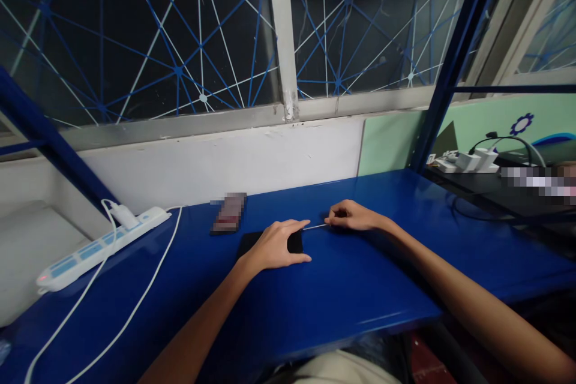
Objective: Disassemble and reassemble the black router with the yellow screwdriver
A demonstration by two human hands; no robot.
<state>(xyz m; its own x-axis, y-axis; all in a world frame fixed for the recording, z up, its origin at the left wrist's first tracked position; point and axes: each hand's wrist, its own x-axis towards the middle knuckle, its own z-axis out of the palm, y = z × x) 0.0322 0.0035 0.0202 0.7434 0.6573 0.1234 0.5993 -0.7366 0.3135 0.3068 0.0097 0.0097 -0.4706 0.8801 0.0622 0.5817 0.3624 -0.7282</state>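
While L hand (275, 247) lies open on black phone (247, 243), R hand (353, 216) pinches thin pin (315, 227) pointing at it.

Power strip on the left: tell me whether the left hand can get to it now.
Probably yes: the left hand lies on the black phone, and only bare blue table and a white cable lie between it and the power strip.

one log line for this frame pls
left hand flat on black slab | right hand pinching thin pale rod, tip by slab | blue table | white power strip far left
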